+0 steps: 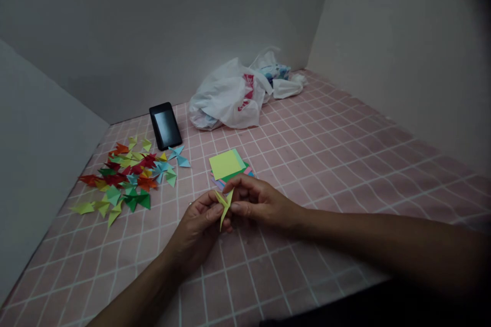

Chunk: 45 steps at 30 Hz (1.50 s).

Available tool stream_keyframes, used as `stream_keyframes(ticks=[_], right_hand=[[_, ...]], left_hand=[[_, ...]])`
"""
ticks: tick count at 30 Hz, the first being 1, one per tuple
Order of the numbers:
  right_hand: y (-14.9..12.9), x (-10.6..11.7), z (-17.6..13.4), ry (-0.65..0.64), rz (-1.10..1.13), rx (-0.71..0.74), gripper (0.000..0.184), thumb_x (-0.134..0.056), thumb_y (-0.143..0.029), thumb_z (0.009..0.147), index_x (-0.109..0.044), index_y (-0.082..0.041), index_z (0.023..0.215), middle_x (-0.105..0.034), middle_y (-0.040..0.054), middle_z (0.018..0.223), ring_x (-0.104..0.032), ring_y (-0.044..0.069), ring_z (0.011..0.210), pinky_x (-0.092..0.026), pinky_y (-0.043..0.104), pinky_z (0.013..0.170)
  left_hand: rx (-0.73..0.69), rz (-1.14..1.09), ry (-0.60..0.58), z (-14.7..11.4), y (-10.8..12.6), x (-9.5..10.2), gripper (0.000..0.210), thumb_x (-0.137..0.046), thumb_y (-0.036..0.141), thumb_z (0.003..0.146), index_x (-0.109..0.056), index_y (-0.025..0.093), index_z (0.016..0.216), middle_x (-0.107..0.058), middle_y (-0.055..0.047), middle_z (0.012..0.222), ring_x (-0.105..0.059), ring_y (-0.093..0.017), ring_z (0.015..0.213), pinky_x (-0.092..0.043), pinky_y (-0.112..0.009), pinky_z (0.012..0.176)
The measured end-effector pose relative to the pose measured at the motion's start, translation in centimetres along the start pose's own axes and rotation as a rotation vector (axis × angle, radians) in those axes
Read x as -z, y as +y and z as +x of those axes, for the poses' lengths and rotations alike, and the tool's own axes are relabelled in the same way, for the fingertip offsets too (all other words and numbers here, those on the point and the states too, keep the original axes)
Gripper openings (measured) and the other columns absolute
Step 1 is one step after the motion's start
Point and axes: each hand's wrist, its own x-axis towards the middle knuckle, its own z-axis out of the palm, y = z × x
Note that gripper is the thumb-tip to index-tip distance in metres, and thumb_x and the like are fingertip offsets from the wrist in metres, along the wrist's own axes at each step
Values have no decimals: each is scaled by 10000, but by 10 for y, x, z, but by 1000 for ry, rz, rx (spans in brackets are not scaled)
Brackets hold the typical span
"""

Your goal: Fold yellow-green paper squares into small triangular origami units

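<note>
Between my hands is a partly folded yellow origami crane (225, 205), its narrow points sticking up and down. My left hand (203, 217) pinches it from the left, thumb on top. From the right, my right hand (255, 199) grips its other side between thumb and fingers. The fingertips behind the paper are partly hidden. Just beyond my hands lies a stack of square origami paper (225, 164), yellow on top, with green, pink and blue sheets fanned out beneath. To the left, many small folded paper cranes (132, 171) in red, orange, yellow, green and blue lie in a loose heap.
A black phone-like device (165, 125) lies behind the folded cranes. White plastic bags (233, 94) with red print rest against the back wall, beside a blue patterned bundle (278, 72). A pink cloth with white grid lines (307, 163) covers the surface, and grey walls (153, 36) enclose it.
</note>
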Motion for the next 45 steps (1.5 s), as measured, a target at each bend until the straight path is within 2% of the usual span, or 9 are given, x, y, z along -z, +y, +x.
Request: stream_keyframes(ticks=[9,21,23,26,30,33,38,41,45], right_hand=[[-2,0,-2,3,-83,9,297,-674,-335,881,-539,-169,1087,-571,-27,745,-511,92,645,-383,234,582],[-3,1,-3,-54,-47,-11,272,-620,-337,910,-518,-183,1110,-578,-23,746,-506,86,599,-387,216,536],[-3,1,-3,-29,-114,25,236,-588,-316,917,-523,-181,1098,-563,-28,733,-502,89,601,-380,219,536],[-5,0,-5,77,-346,115,146,-571,-239,893,-555,-177,1024,-523,-46,664,-465,88,568,-354,224,527],[-6,-1,-7,143,-577,202,57,-581,-212,877,-590,-170,915,-537,-40,629,-479,93,550,-356,235,537],[-6,-1,-6,146,-618,248,37,-582,-200,877,-592,-172,855,-556,-26,659,-508,99,587,-382,238,571],[-6,-4,-5,183,-631,287,106,-587,-140,827,-547,-178,737,-568,-6,706,-509,103,632,-396,244,602],[-5,-7,-6,205,-659,294,132,-574,-142,819,-519,-184,706,-543,-11,677,-482,102,608,-381,251,594],[-2,-9,-7,232,-705,292,158,-578,-182,831,-501,-185,693,-536,-6,678,-475,104,605,-365,262,592]], left_hand=[[11,-6,-9,2,1,-1,96,-761,211,830,-711,144,878,-639,-4,759,-579,-63,617,-482,-165,596],[15,21,17,1,2,-4,142,-802,242,781,-713,143,831,-626,-2,695,-542,-72,570,-463,-185,565],[-14,75,42,0,2,-4,161,-805,262,773,-703,146,816,-641,-10,701,-561,-89,599,-475,-207,606],[-71,193,120,-1,0,-4,205,-820,302,749,-691,151,800,-675,-27,739,-594,-116,658,-482,-237,665],[-95,358,146,-2,-2,-3,203,-802,328,771,-699,155,797,-664,-18,687,-580,-116,634,-453,-228,629],[-93,423,117,-3,-3,-3,190,-794,316,787,-692,157,806,-656,-11,684,-585,-114,636,-455,-223,624],[-169,380,160,-4,-5,-7,232,-752,318,836,-617,228,1002,-685,-13,872,-637,-141,766,-506,-257,706],[-254,401,150,-5,-5,-11,213,-773,278,813,-599,227,924,-664,-1,870,-626,-133,797,-500,-238,725],[-248,439,135,-3,-3,-14,200,-784,253,791,-597,206,845,-652,-8,887,-629,-141,836,-504,-251,763]])
